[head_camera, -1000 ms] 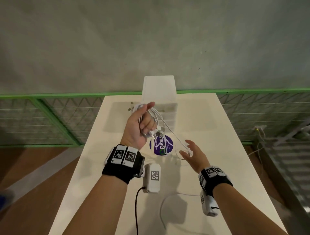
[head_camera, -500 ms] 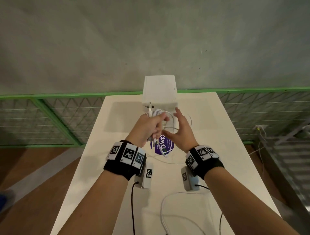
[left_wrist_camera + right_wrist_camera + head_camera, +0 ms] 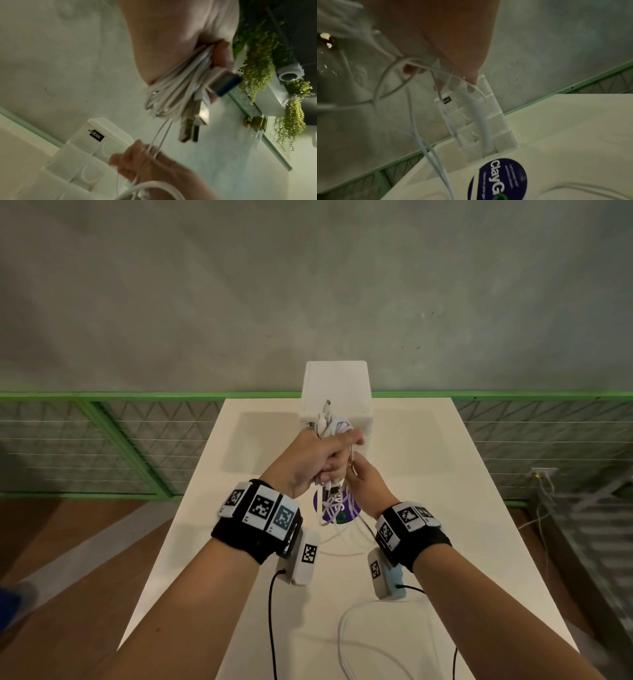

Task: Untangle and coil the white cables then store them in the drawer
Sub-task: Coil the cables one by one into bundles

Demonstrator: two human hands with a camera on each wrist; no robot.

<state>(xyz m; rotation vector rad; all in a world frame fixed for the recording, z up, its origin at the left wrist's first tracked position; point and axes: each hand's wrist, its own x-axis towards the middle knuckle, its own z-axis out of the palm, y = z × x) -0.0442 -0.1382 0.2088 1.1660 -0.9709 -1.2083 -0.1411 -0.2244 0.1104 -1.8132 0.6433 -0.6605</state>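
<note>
My left hand (image 3: 318, 460) grips a bundle of white cables (image 3: 330, 424) above the table, its plugs sticking out above and below the fist. In the left wrist view the looped cables (image 3: 173, 86) and metal USB plugs (image 3: 202, 112) jut from the fist. My right hand (image 3: 363, 477) sits just beside and below the left hand and pinches loose strands (image 3: 423, 135) that hang toward the table. The white drawer unit (image 3: 337, 392) stands at the table's far edge, right behind both hands; its stacked drawers (image 3: 474, 121) look closed.
A round purple sticker (image 3: 337, 510) lies on the white table (image 3: 445, 508) under the hands. Another white cable (image 3: 346, 642) loops near the front edge. A green railing (image 3: 102, 397) with mesh runs behind the table, before a grey wall.
My right hand has come in from the table's right side to the bundle and taken hold of hanging strands. My left hand has lifted the bundle farther toward the drawer unit.
</note>
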